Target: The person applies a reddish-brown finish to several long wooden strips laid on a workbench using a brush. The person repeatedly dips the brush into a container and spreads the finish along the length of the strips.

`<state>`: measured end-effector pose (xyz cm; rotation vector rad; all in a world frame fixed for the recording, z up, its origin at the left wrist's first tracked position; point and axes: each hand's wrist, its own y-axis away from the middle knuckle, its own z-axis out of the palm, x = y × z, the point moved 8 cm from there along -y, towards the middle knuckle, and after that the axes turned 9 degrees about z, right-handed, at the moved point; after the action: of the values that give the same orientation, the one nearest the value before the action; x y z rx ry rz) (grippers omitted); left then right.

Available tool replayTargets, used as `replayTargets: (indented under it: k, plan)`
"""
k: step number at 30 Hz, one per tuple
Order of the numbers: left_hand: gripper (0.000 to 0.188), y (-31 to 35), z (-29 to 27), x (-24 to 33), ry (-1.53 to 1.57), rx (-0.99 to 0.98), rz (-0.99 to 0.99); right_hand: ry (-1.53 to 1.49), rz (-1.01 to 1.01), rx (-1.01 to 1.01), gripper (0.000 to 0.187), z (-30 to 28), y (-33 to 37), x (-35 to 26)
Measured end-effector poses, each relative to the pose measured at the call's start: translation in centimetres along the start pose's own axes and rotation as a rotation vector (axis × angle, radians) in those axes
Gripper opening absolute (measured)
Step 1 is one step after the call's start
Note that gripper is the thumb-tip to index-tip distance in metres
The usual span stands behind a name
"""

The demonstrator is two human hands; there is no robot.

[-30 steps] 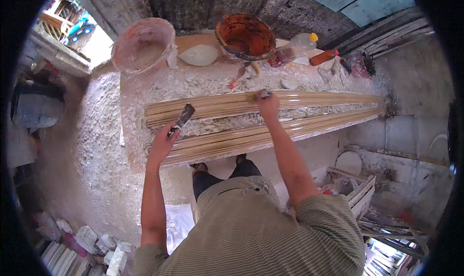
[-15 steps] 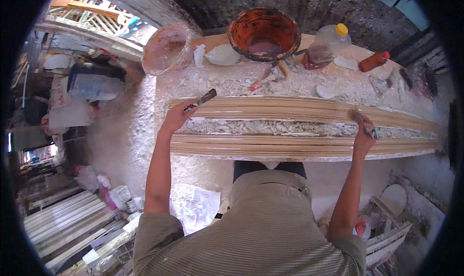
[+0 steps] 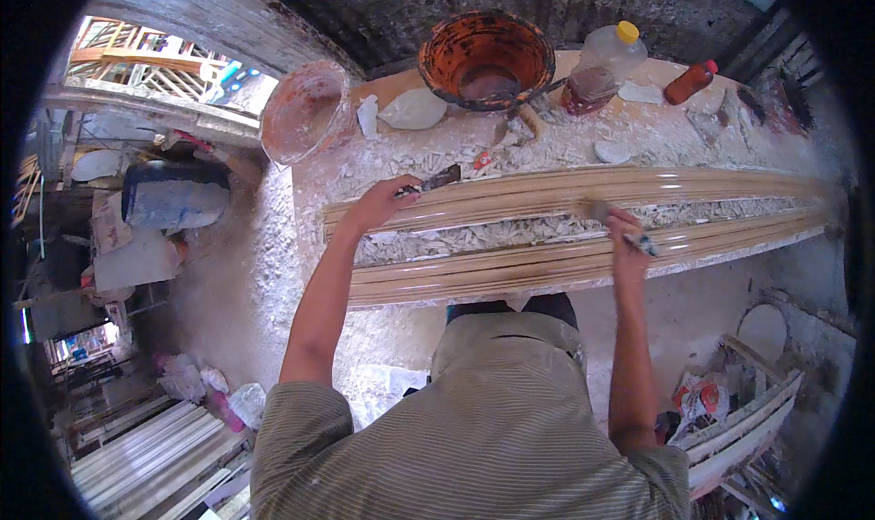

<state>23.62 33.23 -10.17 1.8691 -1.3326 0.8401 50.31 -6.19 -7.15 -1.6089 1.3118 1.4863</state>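
Long, thin wooden strips lie side by side in two bundles across the table, a far bundle (image 3: 538, 192) and a near bundle (image 3: 492, 274). My left hand (image 3: 385, 203) is closed around a putty knife (image 3: 445, 176), its dark blade pointing right above the far bundle's left part. In my right hand (image 3: 627, 237) is a paintbrush (image 3: 597, 212), blurred by motion, with its bristles at the far bundle's front edge. The strips look glossy in places. Pale shavings or scraps (image 3: 510, 228) fill the gap between the bundles.
Along the table's back stand a cloudy bucket (image 3: 305, 110), a stained orange basin (image 3: 488, 60), a yellow-capped jug (image 3: 606, 60) and a red-orange bottle (image 3: 691, 82). A white bag (image 3: 413, 110) lies beside the basin. A wooden crate (image 3: 743, 424) sits at lower right.
My right hand and the paintbrush have moved left along the far bundle. My left hand with the putty knife has shifted right. The whole view has turned slightly.
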Motion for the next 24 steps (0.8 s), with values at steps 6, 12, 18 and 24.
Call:
replayTargets:
  k: [6,12,18,24]
  plan:
    - [0.033,-3.0,2.3,-1.0,-0.004,-0.042,0.007,0.094,-0.120,-0.297,0.013,15.8,8.8,-5.6]
    - [0.034,-1.1,0.5,-1.7,0.101,-0.040,0.061,0.075,-0.219,-0.422,0.015,19.2,12.1,-7.0]
    - [0.034,-1.7,1.9,-2.7,0.095,-0.046,0.063,0.045,-0.006,-0.187,0.012,13.6,10.8,-3.8]
    - [0.036,-2.0,-0.4,-3.1,0.060,-0.002,0.042,-0.046,0.202,0.043,0.015,7.9,11.1,0.2]
